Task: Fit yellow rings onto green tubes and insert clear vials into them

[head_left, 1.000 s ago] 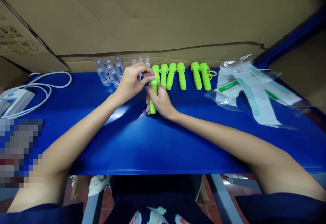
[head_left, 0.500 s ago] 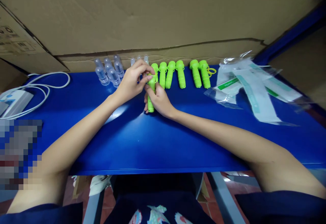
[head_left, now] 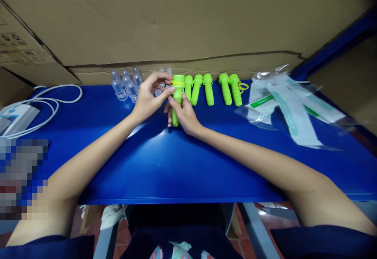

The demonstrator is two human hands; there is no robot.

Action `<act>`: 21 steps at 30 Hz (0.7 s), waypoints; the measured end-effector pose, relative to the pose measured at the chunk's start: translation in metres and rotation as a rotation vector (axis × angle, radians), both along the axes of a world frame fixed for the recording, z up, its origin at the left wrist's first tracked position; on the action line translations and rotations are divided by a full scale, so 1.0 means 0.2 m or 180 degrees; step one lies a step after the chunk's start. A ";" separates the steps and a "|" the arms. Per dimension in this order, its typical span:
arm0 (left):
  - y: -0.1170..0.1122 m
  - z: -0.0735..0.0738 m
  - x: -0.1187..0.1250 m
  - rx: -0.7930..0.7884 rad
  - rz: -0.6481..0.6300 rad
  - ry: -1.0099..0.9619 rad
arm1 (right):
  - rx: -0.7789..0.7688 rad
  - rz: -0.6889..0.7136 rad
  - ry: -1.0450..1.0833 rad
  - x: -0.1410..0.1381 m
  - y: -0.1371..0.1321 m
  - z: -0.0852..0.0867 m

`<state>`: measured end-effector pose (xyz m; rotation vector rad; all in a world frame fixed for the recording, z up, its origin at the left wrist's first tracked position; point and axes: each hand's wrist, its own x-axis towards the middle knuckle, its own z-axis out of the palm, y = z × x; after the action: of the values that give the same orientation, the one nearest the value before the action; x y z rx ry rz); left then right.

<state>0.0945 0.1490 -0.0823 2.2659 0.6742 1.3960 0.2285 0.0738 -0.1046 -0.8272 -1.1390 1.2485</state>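
Though part-hidden; grn tube [head_left: 178, 93] btwn hands [head_left: 150, 98] [head_left: 190, 118]

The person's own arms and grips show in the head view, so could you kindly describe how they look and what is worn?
The left grip and right grip are bare hands, with no gloves, rings or watch visible. The left forearm and right forearm are uncovered. The left sleeve and right sleeve are short, loose and dark navy, without visible markings.
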 end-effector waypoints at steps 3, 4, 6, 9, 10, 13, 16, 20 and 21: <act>-0.01 0.00 0.00 0.0051 0.0142 -0.0014 | -0.0047 0.0041 -0.0002 0.01 -0.01 0.02; -0.01 0.01 0.00 0.0076 0.0197 0.0002 | -0.0062 0.0050 0.0010 0.01 -0.01 0.02; -0.02 0.01 0.00 0.0136 0.0267 0.0020 | -0.0088 0.0059 0.0005 0.01 -0.01 0.02; -0.04 0.02 0.01 0.0198 0.0272 0.0007 | -0.0108 0.0046 -0.0044 0.01 -0.02 0.02; -0.05 0.02 0.01 0.0204 0.0256 -0.0002 | -0.0114 0.0037 -0.0053 0.01 -0.02 0.02; -0.06 0.03 0.02 0.0231 0.0230 -0.0004 | -0.0145 0.0007 -0.0028 0.01 -0.02 0.02; -0.05 0.04 0.01 0.0341 0.0256 0.0101 | -0.0168 0.0040 0.0025 0.01 -0.02 0.02; -0.01 0.07 -0.03 0.0619 0.0429 0.0340 | -0.0218 0.0153 0.0037 0.01 -0.02 0.03; 0.00 0.07 -0.04 0.0689 0.0487 0.0417 | -0.0241 0.0164 0.0047 0.01 -0.02 0.03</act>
<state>0.0866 0.1485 -0.0681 2.5396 0.7869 1.4621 0.2314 0.0690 -0.0979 -0.8482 -1.1129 1.3452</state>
